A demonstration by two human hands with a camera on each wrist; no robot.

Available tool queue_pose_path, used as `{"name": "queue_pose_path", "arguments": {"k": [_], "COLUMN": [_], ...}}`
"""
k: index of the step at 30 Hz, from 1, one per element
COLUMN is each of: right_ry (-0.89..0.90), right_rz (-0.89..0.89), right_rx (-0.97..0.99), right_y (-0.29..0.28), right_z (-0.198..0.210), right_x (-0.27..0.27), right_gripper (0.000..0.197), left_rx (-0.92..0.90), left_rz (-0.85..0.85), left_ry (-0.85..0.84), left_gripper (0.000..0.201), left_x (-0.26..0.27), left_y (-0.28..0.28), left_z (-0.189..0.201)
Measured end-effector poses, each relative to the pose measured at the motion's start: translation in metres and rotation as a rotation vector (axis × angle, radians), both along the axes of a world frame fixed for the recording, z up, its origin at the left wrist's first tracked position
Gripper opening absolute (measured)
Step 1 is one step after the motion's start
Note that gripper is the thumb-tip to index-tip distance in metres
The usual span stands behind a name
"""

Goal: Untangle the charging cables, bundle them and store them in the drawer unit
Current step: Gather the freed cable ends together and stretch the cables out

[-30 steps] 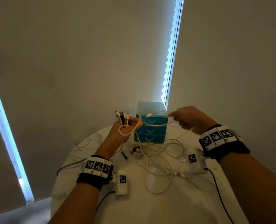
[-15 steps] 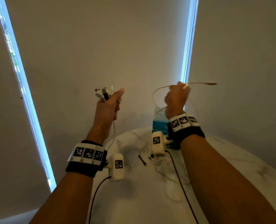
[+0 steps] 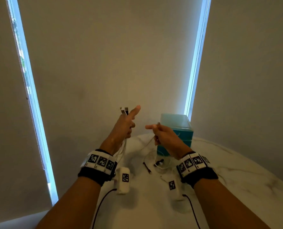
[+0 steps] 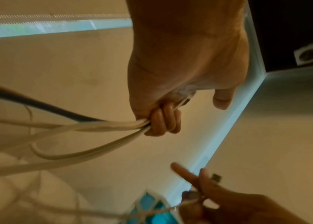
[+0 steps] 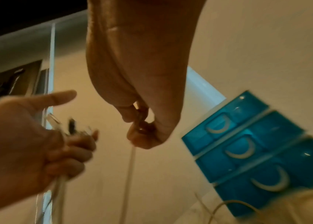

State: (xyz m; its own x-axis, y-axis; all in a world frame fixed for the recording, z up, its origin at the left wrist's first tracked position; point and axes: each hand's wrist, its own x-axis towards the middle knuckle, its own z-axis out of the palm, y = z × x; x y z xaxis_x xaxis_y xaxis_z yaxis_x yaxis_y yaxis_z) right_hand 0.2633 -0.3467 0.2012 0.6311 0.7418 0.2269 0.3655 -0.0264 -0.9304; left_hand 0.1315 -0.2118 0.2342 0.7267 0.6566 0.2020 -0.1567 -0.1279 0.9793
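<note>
The charging cables (image 4: 86,127) are thin, light and limp: they sag in loose loops wherever nothing holds them up, so they will go where they are led but snag on each other readily. Their stiff parts are the plugs, and those look like the sensible places to take hold. Several white strands and one black one run through the left hand (image 3: 123,124), whose lower fingers are curled tightly round them while the index finger and thumb stick out straight; a cluster of plug ends (image 3: 124,110) pokes up above the knuckles. The right hand (image 3: 164,136) pinches a single cable (image 5: 130,165) just below its plug (the tip shows above the fist), the index finger pointing toward the left hand, with the strand hanging straight down. The rest of the tangle lies slack on the white marbled table (image 3: 236,176), near the base of the blue drawer unit (image 5: 247,151), whose three drawers appear closed. Judging by the slack, pulling gently from the plug end should free a strand without tightening knots.
</note>
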Motion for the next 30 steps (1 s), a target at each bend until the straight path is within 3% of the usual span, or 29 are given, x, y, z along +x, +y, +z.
{"name": "queue_pose_path", "arguments": {"k": [5,10,15,18,21,24,27,30], "right_ry": [0.156,0.353,0.371,0.228,0.028,0.011,0.169,0.146], "right_rz": [-0.178,-0.332,-0.218,-0.224,-0.321,-0.373,-0.174,0.001], "right_rx": [0.263,0.395,0.298,0.181,0.033,-0.043,-0.066,-0.072], "right_y": [-0.054,-0.077,-0.077,-0.071,-0.067,-0.065,-0.072,-0.083], "right_z": [-0.039,-0.07,-0.064,-0.06,-0.057,-0.055,-0.048,-0.04], "right_x": [0.0,0.013,0.019,0.019,0.026,0.032,0.033,0.032], "right_gripper": [0.02,0.033,0.025,0.02,0.033,0.057,0.076,0.05], "left_rx": [-0.074,-0.114,-0.079,-0.104,-0.138,-0.051,-0.011,0.009], "left_rz": [-0.223,-0.304,-0.388,-0.433,-0.489,-0.549,-0.572,-0.575], "left_ry": [0.101,0.229,0.207,0.254,0.327,0.38,0.358,0.408], "left_gripper": [0.055,0.037,0.037,0.048,0.055,0.073,0.09,0.096], "left_x": [0.047,0.071,0.071,0.075,0.074,0.066,0.062,0.064], "left_y": [-0.037,-0.069,-0.095,-0.085,-0.074,-0.078,-0.081,-0.078], "left_z": [-0.036,-0.069,-0.057,-0.061,-0.067,-0.063,-0.057,-0.054]}}
